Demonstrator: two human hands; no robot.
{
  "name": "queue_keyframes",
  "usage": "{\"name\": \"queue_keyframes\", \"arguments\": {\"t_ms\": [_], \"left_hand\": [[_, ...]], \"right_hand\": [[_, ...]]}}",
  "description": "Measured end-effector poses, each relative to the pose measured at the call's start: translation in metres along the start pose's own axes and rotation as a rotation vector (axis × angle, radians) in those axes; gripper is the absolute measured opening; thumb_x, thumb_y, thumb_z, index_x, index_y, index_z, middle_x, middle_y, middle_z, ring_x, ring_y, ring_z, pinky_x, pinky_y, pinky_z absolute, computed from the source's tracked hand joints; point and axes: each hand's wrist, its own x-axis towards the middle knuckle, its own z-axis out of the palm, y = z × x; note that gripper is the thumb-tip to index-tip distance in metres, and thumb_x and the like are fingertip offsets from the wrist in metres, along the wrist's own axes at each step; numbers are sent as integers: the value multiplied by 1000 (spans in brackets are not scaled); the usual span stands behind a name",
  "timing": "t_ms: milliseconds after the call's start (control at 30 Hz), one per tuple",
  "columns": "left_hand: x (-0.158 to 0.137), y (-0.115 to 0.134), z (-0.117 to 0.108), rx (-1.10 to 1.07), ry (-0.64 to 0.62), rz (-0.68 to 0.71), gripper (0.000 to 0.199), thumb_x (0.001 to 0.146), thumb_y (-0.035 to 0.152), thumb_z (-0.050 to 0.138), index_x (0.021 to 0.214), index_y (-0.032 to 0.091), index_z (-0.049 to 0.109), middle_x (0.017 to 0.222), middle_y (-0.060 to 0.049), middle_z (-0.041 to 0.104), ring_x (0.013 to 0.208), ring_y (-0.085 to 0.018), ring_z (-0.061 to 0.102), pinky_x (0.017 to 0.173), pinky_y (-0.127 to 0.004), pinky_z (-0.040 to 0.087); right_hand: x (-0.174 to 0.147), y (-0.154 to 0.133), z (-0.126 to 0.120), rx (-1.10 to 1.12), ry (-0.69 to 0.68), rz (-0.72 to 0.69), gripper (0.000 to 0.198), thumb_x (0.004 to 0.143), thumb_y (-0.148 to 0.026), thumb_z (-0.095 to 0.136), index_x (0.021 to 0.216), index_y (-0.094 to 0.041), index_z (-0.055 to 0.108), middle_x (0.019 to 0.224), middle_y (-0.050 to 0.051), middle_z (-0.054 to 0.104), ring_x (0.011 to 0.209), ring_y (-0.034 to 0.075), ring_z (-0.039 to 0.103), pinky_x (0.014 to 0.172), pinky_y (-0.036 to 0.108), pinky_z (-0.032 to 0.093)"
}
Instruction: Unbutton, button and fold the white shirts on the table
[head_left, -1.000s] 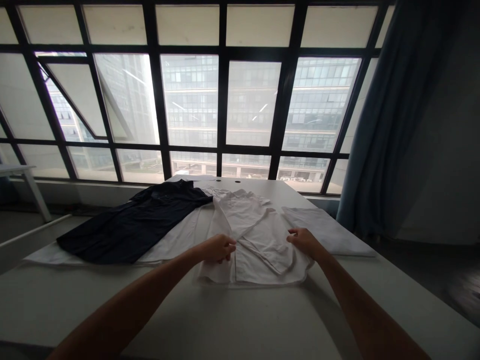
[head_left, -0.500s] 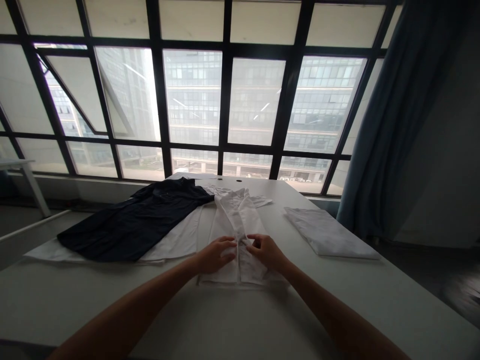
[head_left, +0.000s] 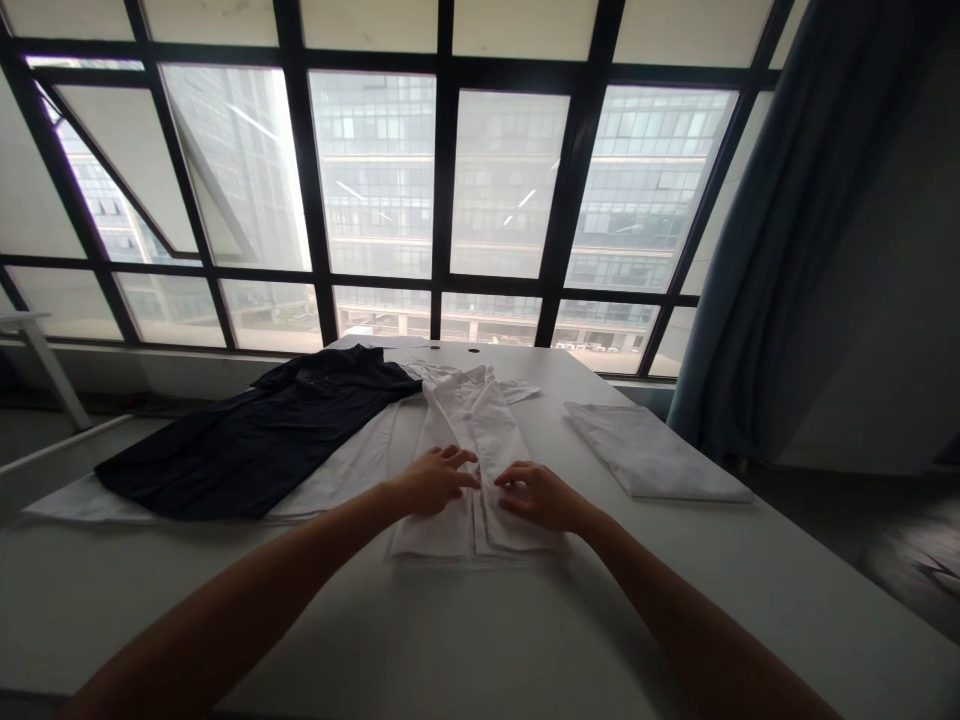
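A white shirt (head_left: 504,430) lies on the table in front of me, collar toward the window, its front edges running down the middle with a narrow gap near the hem. My left hand (head_left: 433,483) rests over the left front panel, fingers apart and pointing at the gap. On the opposite side, my right hand (head_left: 538,497) lies over the right panel with loosely bent, separated fingers. Neither hand visibly grips the cloth, and both are by the front edges.
A dark navy shirt (head_left: 255,440) lies over white garments (head_left: 352,470) at the left. Folded white cloth (head_left: 660,455) sits on the right of the white table (head_left: 450,640). Beyond are windows (head_left: 375,180) and a blue curtain (head_left: 750,300).
My fingers have come off the shirt's front edges, and the right hand's pinch has loosened. A gap now separates the two hands. The view has tilted down slightly.
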Motion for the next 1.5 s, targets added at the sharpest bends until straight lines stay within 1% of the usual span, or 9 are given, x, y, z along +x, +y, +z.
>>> {"name": "queue_keyframes", "arguments": {"t_ms": [167,467,667,833,1033,1200,1300,1400,1500], "left_hand": [[30,0,-7,48,-7,88,11,90,24,62,93,24,73,129,-5,56,118,-24,48,102,-37,37],[32,-20,-17,-122,-204,42,14,84,20,69,94,28,74,125,-1,59,116,-23,49,100,-34,32],[29,-20,-9,-89,-104,45,3,85,21,68,84,22,70,118,-2,62,111,-22,51,99,-32,31],[39,-12,-18,-89,62,47,7,91,22,62,89,21,69,127,-4,59,118,-22,48,102,-35,32],[44,-2,10,-56,53,1,8,90,24,63,95,21,68,137,-6,54,126,-25,46,106,-41,33],[27,8,14,-76,234,-315,40,86,36,68,121,19,58,133,-11,56,125,-27,48,107,-43,36],[12,13,11,-170,161,-375,40,92,39,57,125,17,57,133,-13,59,126,-27,51,108,-41,37],[-1,17,19,-300,121,-340,62,92,44,55,144,14,40,153,-17,37,141,-27,36,115,-40,32],[-6,18,34,-340,234,-335,90,87,43,62,155,10,13,161,-20,15,148,-27,18,118,-41,26]], "right_hand": [[-4,16,5,-117,-12,16,38,77,-38,72,111,-22,71,127,12,64,119,30,57,103,47,40],[-3,23,9,-122,7,20,33,80,-38,69,109,-22,71,128,12,64,118,29,58,103,47,41],[1,43,16,-132,75,69,36,82,-40,67,113,-20,69,134,17,59,125,32,54,105,52,41],[-3,44,10,-121,-36,105,61,77,-54,70,127,-18,63,143,19,51,134,35,44,110,53,35],[-5,36,4,-121,-105,140,84,67,-67,73,133,-19,58,148,19,45,136,37,41,111,53,32],[-5,32,6,-136,-80,89,77,68,-63,74,130,-20,60,143,18,51,133,36,45,111,53,32],[-4,27,9,-157,-69,66,69,73,-58,72,130,-20,61,142,17,52,132,34,46,110,51,33],[-2,19,13,-164,-30,43,58,79,-49,71,129,-19,62,141,16,54,130,34,48,110,51,34],[2,7,17,-160,26,-8,48,84,-42,67,126,-19,63,137,14,58,128,32,51,108,50,36]]}}
